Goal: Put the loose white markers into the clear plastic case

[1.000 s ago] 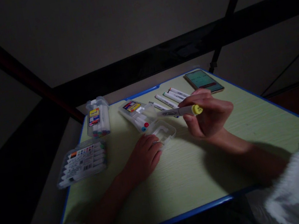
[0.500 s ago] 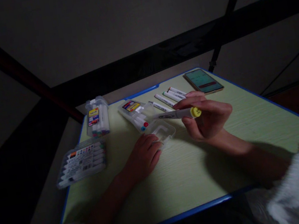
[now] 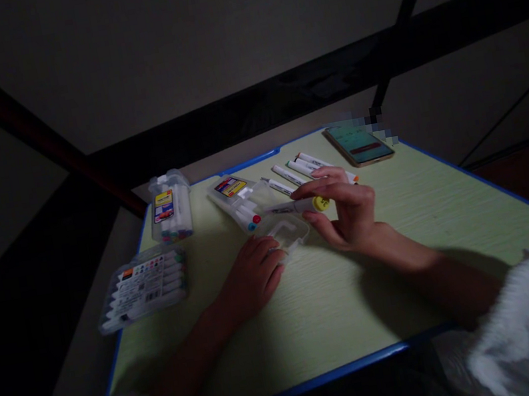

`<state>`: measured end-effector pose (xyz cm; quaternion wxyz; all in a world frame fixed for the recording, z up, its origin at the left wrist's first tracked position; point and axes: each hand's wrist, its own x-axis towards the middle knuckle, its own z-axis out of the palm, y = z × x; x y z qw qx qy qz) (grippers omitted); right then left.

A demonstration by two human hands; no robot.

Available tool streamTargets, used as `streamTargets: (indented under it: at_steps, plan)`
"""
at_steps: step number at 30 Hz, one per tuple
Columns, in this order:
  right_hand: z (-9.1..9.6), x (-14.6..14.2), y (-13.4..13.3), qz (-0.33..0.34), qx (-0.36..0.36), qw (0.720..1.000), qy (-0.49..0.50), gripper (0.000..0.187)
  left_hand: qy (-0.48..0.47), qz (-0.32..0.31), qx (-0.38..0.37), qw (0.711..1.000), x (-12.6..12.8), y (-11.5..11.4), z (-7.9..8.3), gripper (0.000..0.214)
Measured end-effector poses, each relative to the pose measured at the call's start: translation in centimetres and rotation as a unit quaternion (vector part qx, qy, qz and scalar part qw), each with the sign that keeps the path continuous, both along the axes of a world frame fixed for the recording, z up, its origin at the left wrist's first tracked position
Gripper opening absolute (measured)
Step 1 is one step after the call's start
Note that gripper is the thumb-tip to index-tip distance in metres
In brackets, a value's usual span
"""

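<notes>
My right hand (image 3: 348,211) pinches a white marker with a yellow cap (image 3: 299,206), held level just above the open clear marker case (image 3: 251,208). The marker's tip end points left toward the case's mouth. My left hand (image 3: 252,276) lies on the pale green desk (image 3: 343,306) with its fingers curled against the case's open lid (image 3: 283,233). A few markers with coloured ends lie inside the case.
Several loose white markers (image 3: 295,171) lie behind my right hand. A phone (image 3: 360,144) with a lit screen rests at the far right corner. Two closed marker packs stand at the left: one upright (image 3: 171,207), one flat (image 3: 144,285) near the desk's left edge.
My right hand has carried the yellow-capped marker left and slightly down, closer to the open case. My left hand has stayed in place on the lid.
</notes>
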<state>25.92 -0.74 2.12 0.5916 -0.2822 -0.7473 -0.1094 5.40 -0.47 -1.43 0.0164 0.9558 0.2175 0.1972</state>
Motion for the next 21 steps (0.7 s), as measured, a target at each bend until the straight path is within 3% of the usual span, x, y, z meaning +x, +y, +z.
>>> streamTargets:
  at_steps: [4, 21]
  plan:
    - [0.28, -0.06, -0.27, -0.027, -0.026, 0.999, -0.028, 0.007, 0.001, -0.001, 0.001, 1.0, -0.03, 0.0, -0.06, 0.016]
    - [-0.09, 0.1, 0.12, -0.025, -0.037, 0.988, -0.145, 0.008, -0.001, 0.0, -0.005, 1.0, -0.03, 0.02, -0.29, 0.017]
